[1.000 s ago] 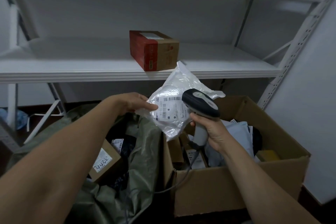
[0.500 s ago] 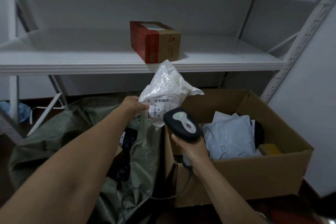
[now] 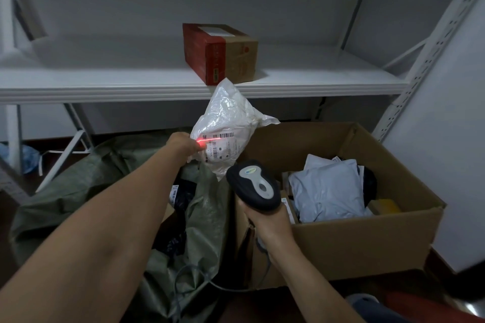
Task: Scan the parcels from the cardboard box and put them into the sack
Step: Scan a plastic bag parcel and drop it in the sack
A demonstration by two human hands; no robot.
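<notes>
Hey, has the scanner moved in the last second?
Yes. Against the box, the scanner has come down from the far rim toward the near left corner, pulling back from the parcel.

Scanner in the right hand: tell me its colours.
The scanner is black with a light grey centre panel; head view.

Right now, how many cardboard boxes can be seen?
3. One red-sided box on the shelf, the big open box at right, a small yellowish box inside it. The sack may hide more.
</notes>
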